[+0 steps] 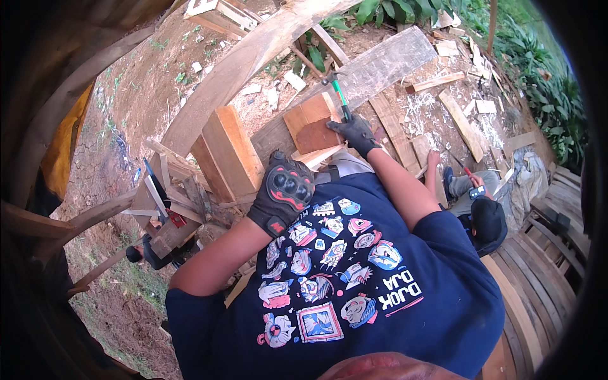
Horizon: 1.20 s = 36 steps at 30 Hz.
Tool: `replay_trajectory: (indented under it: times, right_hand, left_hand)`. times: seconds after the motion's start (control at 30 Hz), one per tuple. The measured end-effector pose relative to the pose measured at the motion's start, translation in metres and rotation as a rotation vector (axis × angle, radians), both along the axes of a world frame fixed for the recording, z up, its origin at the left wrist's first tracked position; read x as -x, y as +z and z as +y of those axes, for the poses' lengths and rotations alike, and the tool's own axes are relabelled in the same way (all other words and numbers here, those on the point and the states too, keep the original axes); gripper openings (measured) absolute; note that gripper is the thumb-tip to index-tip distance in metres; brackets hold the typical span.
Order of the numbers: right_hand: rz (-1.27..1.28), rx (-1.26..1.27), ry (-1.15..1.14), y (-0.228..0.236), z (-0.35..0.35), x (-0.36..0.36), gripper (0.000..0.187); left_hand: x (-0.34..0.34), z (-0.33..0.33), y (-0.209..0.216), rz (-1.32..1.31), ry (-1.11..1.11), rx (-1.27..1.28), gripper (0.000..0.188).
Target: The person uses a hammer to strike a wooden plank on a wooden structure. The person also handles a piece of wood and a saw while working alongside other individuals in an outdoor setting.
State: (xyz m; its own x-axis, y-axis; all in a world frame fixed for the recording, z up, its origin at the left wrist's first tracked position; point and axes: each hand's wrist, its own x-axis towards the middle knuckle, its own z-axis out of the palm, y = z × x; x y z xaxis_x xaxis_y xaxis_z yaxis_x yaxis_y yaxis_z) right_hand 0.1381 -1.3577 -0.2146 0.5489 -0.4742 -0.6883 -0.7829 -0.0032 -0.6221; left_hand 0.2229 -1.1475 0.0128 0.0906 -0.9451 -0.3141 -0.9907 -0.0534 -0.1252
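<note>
My right hand, in a dark glove, grips the lower end of a hammer with a green and black handle. The hammer's metal head points away from me, above a plank. Just left of this hand is a small reddish-brown wooden block or box; whether they touch I cannot tell. My left hand, in a black glove with red trim and a hard knuckle guard, is curled closed in front of my shirt. Its fingertips are hidden, so anything in them cannot be seen. Beside it stands a larger wooden box-like piece.
A wide grey plank and a long curved board lie ahead. Offcuts and shavings litter the ground. A co-worker sits at the right with a red-handled tool; another person is at the left. Stacked boards fill the lower right.
</note>
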Motion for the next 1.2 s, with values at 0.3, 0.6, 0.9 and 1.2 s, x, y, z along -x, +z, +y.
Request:
replay_trajectory:
  times: [0.3,0.6,0.9,1.2]
  right_hand:
    - [0.037,-0.14,0.043,-0.015,-0.017,-0.001,0.089]
    - [-0.236,-0.544,-0.252,-0.038,-0.014,0.006,0.043]
    - [-0.526,-0.793,-0.77,-0.055,-0.034,0.044,0.024]
    - [-0.074,-0.061,-0.51,0.009,-0.045,0.156,0.048]
  left_hand:
    - [-0.007,0.122,0.048,0.124,0.932,0.817,0.069]
    - [-0.087,0.053,-0.01,0.891,1.373,0.689,0.065]
    - [-0.153,-0.16,0.038,0.797,0.647,0.447,0.075]
    - [-0.202,-0.265,-0.016,0.634,0.483,0.309,0.079]
